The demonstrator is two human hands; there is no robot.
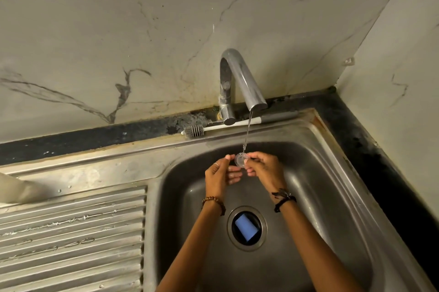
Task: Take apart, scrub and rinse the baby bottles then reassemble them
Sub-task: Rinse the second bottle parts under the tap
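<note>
I'm reading left to right. The ribbed drainboard is sitting wet on the sink's left side. The bottle brush is lying along the sink's back rim, bristles pointing left, handle running behind the tap.

Left hand is curling in from the left, thumb and fingertips pinching the rim of a small clear bottle part. I can't tell if it's a teat or a ring. Right hand is pinching the same piece from the other side. It's hanging over the back of the sink basin, directly under a thin water stream.

Judging this as the rinse step.

Risk: the piece is small, wet and slick, held by fingertips only. A slip is likely dropping it toward the open drain, where something blue is sitting inside.
</note>
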